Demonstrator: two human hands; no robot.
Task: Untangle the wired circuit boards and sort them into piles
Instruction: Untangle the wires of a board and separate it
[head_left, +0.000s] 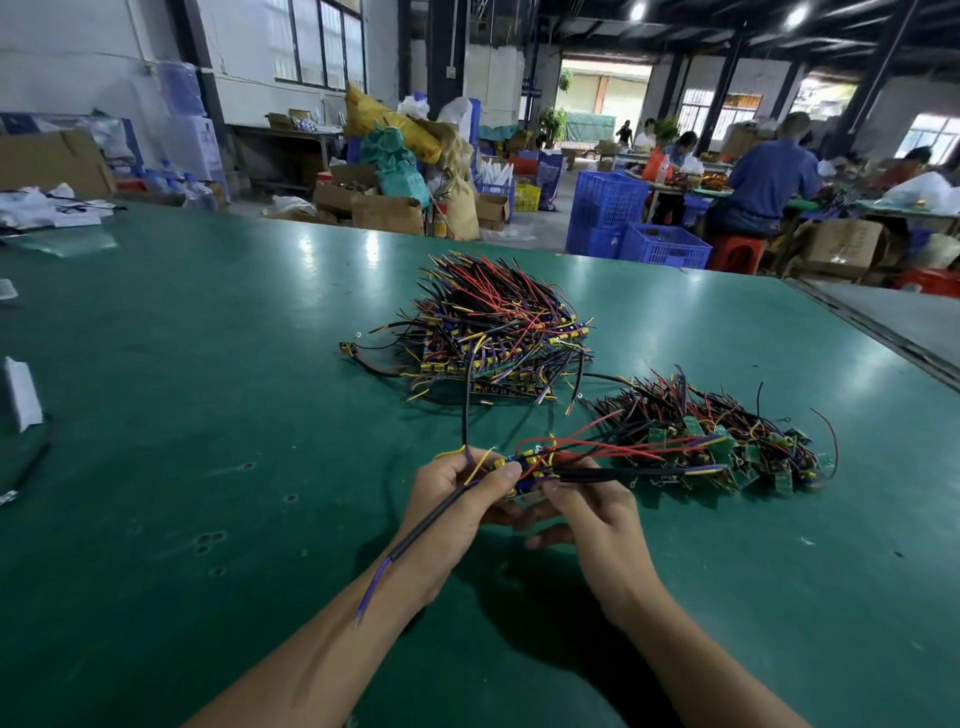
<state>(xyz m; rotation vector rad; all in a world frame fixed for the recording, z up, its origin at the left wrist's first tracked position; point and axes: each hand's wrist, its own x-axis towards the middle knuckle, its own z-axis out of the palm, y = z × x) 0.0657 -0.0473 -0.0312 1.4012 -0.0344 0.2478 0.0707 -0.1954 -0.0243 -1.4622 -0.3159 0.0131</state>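
Boards (524, 470) in both hands; piles (501, 332) beyond, blue crates (605, 208) behind.

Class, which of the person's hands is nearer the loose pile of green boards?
Right. The right hand sits just beside the green boards; the left hand is farther away.

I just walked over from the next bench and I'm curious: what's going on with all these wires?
A person is sorting wired circuit boards at a green table. Both hands hold one small bundle of wired boards above the table: the left hand grips it and the right hand pinches it from the other side. Its red and black leads trail toward the loose, jumbled pile on the right. Farther back sits a neater stacked pile, wires fanning upward.
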